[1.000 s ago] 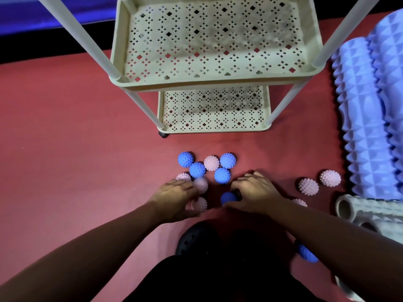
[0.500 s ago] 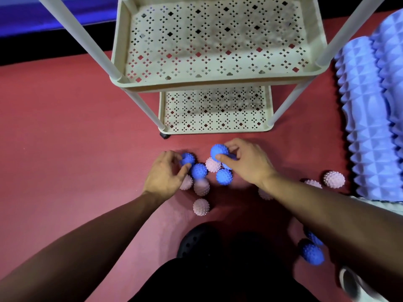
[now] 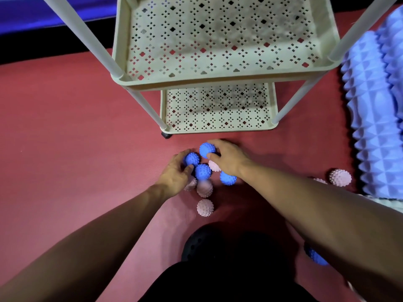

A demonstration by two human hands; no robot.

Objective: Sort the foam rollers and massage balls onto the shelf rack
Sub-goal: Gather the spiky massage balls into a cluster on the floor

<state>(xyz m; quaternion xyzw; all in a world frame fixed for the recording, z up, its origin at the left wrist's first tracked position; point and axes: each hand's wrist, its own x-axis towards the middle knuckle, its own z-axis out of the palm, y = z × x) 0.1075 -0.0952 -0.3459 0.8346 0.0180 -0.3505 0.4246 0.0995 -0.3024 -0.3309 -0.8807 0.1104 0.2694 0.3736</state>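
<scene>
A cream perforated shelf rack stands on the red mat, both visible tiers bare. Just before its lower tier lies a cluster of spiky blue and pink massage balls. My right hand grips one blue ball between thumb and fingers. My left hand curls round another blue ball. Two more blue balls and pink balls lie between my wrists. Purple knobbly foam rollers lie at the right.
A lone pink ball rests near the rollers, and a blue ball peeks out under my right forearm. A black shoe and dark trouser leg sit at the bottom centre. Red mat stretches wide to the left.
Both hands moved forward from the near side of the cluster toward the rack. My right hand lifted a blue ball; my left hand closed round another at the cluster's far edge.
</scene>
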